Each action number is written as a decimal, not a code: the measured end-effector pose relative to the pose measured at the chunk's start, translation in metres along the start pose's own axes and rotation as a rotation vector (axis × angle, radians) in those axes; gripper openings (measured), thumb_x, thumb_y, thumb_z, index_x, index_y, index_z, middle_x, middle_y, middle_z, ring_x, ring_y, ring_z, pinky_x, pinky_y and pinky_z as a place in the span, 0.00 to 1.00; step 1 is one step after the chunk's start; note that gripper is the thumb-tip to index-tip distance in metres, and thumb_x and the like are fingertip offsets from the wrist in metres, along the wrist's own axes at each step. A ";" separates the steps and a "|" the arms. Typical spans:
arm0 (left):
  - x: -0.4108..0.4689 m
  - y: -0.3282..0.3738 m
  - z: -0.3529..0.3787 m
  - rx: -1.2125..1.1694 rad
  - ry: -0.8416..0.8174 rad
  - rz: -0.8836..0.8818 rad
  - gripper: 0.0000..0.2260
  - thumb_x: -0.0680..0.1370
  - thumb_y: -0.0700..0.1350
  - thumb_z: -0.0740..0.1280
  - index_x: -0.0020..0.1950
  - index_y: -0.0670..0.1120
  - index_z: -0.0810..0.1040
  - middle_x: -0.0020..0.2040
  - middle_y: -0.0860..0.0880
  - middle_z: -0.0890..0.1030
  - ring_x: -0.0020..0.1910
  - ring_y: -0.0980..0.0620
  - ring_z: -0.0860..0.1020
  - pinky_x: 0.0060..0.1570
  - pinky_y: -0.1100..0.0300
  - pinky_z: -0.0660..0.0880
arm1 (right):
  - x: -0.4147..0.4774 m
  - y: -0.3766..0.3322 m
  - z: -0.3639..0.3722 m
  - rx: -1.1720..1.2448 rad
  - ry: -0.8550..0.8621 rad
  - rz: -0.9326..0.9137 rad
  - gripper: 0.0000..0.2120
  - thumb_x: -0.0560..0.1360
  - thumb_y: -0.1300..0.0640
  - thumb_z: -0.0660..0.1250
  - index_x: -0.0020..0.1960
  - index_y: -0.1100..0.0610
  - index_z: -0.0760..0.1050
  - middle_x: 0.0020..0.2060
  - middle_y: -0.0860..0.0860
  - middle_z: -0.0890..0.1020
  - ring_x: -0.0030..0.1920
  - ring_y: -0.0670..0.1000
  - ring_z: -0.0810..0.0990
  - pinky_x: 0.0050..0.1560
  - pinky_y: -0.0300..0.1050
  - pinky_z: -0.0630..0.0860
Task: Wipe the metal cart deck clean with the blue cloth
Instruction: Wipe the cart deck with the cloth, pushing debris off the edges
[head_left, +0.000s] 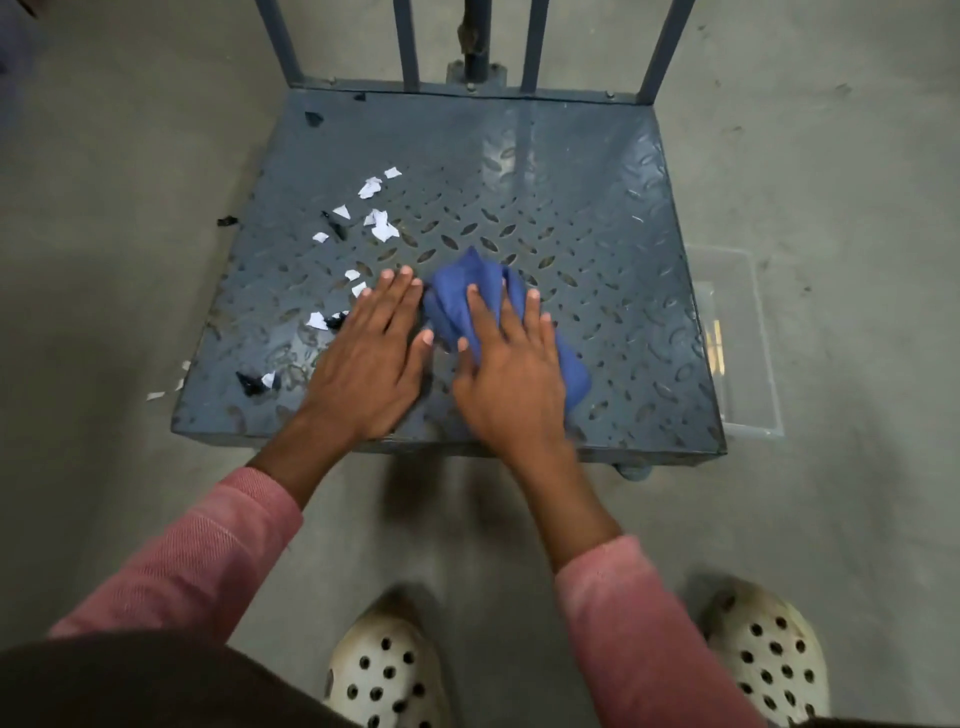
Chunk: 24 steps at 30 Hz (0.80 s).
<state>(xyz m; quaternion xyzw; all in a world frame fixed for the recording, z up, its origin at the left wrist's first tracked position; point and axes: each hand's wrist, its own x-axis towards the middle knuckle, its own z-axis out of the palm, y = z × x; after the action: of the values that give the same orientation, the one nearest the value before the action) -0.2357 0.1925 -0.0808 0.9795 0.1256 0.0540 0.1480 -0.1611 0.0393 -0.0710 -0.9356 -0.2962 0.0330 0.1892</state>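
Observation:
The grey-blue metal cart deck with a raised tread pattern lies in front of me on the floor. A crumpled blue cloth sits near the deck's front middle. My right hand lies flat on the cloth with fingers spread, pressing it onto the deck. My left hand rests flat on the bare deck just left of the cloth, its thumb close to the cloth's edge. Several white paper scraps and black bits are scattered over the deck's left half.
Upright metal bars rise along the deck's far edge. A clear plastic bin stands on the concrete floor against the deck's right side. A few scraps lie on the floor at the left. My perforated white shoes stand below the deck's front edge.

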 end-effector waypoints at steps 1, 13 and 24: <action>0.001 -0.003 -0.002 0.004 0.002 -0.025 0.31 0.86 0.57 0.45 0.84 0.40 0.56 0.85 0.42 0.56 0.85 0.47 0.52 0.83 0.47 0.50 | 0.013 0.012 -0.004 -0.014 -0.012 -0.011 0.30 0.81 0.48 0.55 0.81 0.50 0.52 0.80 0.57 0.55 0.80 0.61 0.49 0.80 0.57 0.48; 0.035 -0.021 -0.006 -0.025 0.057 -0.150 0.31 0.84 0.56 0.48 0.84 0.39 0.57 0.85 0.41 0.56 0.85 0.45 0.52 0.83 0.50 0.47 | 0.041 0.026 -0.004 0.040 -0.049 -0.153 0.27 0.81 0.48 0.56 0.79 0.46 0.59 0.80 0.54 0.58 0.80 0.59 0.51 0.80 0.57 0.50; 0.056 -0.033 -0.005 -0.002 0.083 -0.145 0.34 0.83 0.59 0.47 0.84 0.40 0.58 0.84 0.42 0.58 0.84 0.45 0.54 0.83 0.47 0.52 | 0.075 0.021 -0.001 0.030 0.001 -0.111 0.26 0.83 0.47 0.54 0.80 0.47 0.57 0.80 0.54 0.58 0.80 0.58 0.51 0.80 0.56 0.51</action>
<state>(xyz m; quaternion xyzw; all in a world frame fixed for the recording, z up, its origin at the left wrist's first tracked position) -0.1903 0.2389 -0.0822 0.9646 0.2023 0.0837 0.1473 -0.0877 0.0660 -0.0742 -0.9148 -0.3471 0.0265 0.2046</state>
